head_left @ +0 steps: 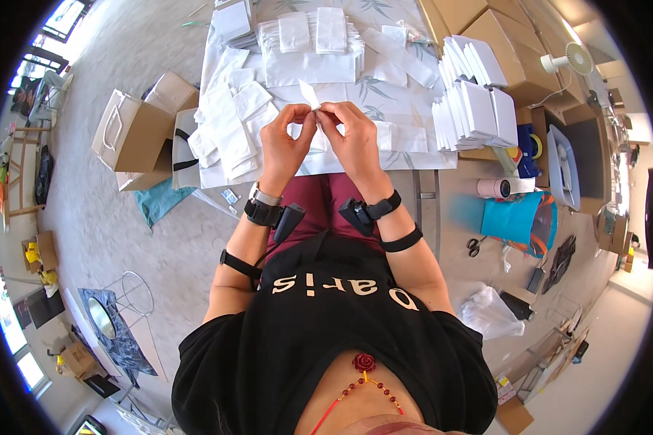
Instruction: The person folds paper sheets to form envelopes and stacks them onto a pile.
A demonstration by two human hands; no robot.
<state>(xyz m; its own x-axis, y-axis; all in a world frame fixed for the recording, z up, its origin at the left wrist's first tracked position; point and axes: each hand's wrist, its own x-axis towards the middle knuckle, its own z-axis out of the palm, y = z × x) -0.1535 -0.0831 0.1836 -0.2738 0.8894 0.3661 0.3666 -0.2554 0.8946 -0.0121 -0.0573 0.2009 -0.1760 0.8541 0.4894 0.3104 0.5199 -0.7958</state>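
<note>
At nine o'clock a brown paper bag (134,134) stands on the floor. The left hand (283,145) and right hand (352,141) both pinch a small white paper slip (310,96) over the table (413,109); keep fingertips close together, creasing squarely. White packets (475,109) stack at two o'clock

You're in a packing workroom. Stacks of white paper bags (475,109) cover the table (384,101), cardboard boxes (504,43) line its edge, and tape rolls (495,188) and scissors (474,246) lie nearby.
</note>
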